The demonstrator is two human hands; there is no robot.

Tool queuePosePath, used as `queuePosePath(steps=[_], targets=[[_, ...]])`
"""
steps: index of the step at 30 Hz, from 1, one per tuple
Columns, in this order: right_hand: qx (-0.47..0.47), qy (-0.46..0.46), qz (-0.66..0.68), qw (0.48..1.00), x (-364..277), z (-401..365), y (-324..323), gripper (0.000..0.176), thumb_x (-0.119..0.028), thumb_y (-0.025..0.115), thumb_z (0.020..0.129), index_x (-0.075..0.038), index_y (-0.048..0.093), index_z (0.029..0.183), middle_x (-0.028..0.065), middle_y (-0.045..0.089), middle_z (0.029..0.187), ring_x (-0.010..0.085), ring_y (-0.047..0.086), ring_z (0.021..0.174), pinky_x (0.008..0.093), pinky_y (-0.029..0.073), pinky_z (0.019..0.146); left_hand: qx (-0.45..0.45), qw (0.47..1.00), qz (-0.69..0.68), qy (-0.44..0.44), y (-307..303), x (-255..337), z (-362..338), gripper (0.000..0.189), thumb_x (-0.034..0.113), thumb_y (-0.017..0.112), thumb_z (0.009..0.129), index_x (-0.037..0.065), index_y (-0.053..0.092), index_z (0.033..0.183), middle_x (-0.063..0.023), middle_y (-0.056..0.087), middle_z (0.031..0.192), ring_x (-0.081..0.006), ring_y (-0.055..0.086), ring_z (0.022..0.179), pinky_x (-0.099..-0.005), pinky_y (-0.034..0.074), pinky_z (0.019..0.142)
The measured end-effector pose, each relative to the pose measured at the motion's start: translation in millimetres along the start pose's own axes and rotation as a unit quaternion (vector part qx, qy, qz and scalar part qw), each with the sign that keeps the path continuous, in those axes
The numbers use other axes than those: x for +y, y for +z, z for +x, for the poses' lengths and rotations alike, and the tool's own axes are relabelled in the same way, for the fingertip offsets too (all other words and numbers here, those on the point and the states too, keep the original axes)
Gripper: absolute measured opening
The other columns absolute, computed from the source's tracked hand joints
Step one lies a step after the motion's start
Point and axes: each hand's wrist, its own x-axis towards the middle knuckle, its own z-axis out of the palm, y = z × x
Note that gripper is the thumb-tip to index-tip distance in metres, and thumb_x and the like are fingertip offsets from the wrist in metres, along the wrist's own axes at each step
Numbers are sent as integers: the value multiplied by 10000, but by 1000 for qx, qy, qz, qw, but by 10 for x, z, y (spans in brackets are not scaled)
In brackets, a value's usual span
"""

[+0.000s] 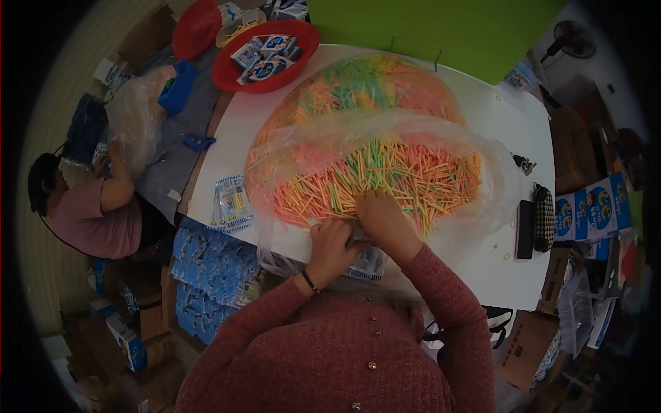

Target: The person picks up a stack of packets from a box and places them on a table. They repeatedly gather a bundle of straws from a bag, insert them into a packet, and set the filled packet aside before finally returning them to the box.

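A large clear plastic bag (330, 131) lies open on the white table, full of thin coloured sticks (413, 179) in orange, pink, yellow and green. My right hand (381, 215) reaches over the bag's near edge, its bent fingers closed in among the sticks. Beside it, my left hand (332, 244) is at the near rim of the pile with fingers curled; what they hold is hidden. Blue-and-clear packets (370, 264) show just below my hands, partly covered by them and the plastic. More flat packets (232, 202) with sticks inside lie left of the bag.
A red basin (303, 34) with blue packets stands at the back left. A heap of blue packets (213, 265) is at lower left. A black case (525, 229) and a checked pouch (544, 219) lie on the right. Another person (96, 213) works at left.
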Motion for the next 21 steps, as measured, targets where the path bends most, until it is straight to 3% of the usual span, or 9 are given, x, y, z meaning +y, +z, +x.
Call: queuePosePath(steps=[2,5,7,8,10,13,17,19,21], targets=[[25,0,69,997,113,-114,-59,93,-106,606,789,-32,589,842,104,612,832,294,616,832,413,489,698,-15,1000,14,-7,-35,-56,-26,357,334,750,751,81,632,975,-49,614,967,-250,536,966,-388,333,834],[17,98,219,971,272,-272,-190,127,-98,612,856,-10,623,947,103,653,923,231,635,890,374,503,738,0,1000,4,23,-75,-108,-24,272,278,729,779,74,651,941,-55,633,935,-238,554,922,-379,339,828],[62,158,517,839,373,-364,-221,160,-79,593,923,-11,631,1062,83,667,1031,169,618,964,307,491,813,74,995,-16,71,-76,-121,10,213,209,695,811,64,671,965,-56,640,911,-224,562,880,-376,348,825],[66,160,513,841,402,-357,-219,160,-79,593,923,-11,631,1062,83,667,1031,169,618,964,307,491,813,76,994,-19,76,-77,-127,35,213,209,695,811,64,671,965,-56,640,911,-224,562,880,-376,348,825],[229,135,603,752,460,-342,-145,198,-63,549,963,-10,610,1143,70,652,1109,119,583,1039,266,457,884,101,990,-36,91,-75,-137,79,271,146,663,809,62,669,1066,-48,632,938,-217,555,893,-382,352,829],[273,174,580,747,631,-361,319,240,-58,562,950,-33,598,1186,42,643,1051,146,622,938,268,497,784,89,989,-9,116,-83,-147,130,366,89,637,787,58,649,1151,-42,623,968,-216,551,906,-372,358,829],[237,160,584,760,615,-373,193,306,-57,551,957,-41,561,1263,22,625,1014,99,607,916,231,484,776,97,987,40,123,-138,-77,186,431,54,626,756,60,632,1187,-38,611,989,-216,542,914,-367,355,841],[249,248,593,724,557,-343,94,312,-76,541,971,-48,542,1282,17,612,981,67,586,872,205,471,746,119,985,43,118,-193,-40,238,399,38,619,783,50,627,1182,-54,627,979,-246,562,928,-388,370,858],[229,257,617,707,652,-352,195,292,-92,532,981,-37,539,1268,22,612,986,77,581,861,214,473,761,130,984,-11,119,-203,-86,309,356,41,597,835,43,613,1190,-56,642,986,-237,585,934,-383,409,850]])
